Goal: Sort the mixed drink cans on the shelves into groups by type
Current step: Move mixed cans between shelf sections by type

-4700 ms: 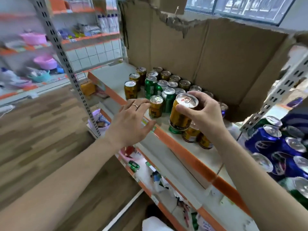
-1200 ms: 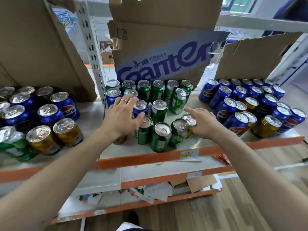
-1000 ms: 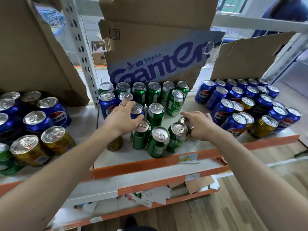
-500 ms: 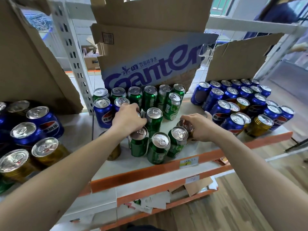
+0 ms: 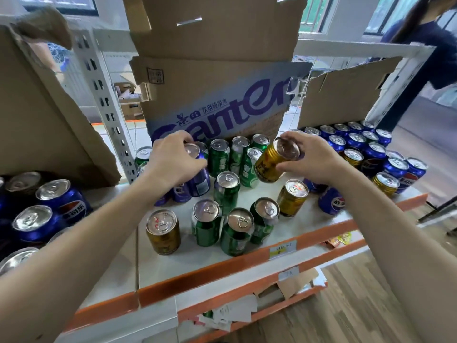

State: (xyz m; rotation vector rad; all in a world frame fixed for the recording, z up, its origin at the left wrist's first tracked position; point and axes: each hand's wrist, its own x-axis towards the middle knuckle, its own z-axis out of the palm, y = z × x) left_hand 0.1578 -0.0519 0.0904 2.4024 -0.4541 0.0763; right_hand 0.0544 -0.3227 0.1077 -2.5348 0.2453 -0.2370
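On the shelf (image 5: pixel 173 266), a cluster of cans (image 5: pixel 235 219) stands before the cardboard box (image 5: pixel 217 95). More cans (image 5: pixel 358 154) stand to its right, others (image 5: pixel 44 209) to its left beyond the upright post (image 5: pixel 103 102).

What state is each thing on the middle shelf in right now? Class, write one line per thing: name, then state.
Left hand: grips a blue can.
Blue can: held from the top, lifted or not unclear.
Right hand: grips a gold can.
Gold can: lifted, tilted.
Green cans: upright on the shelf, sealed.
Cardboard box: torn, flaps open.
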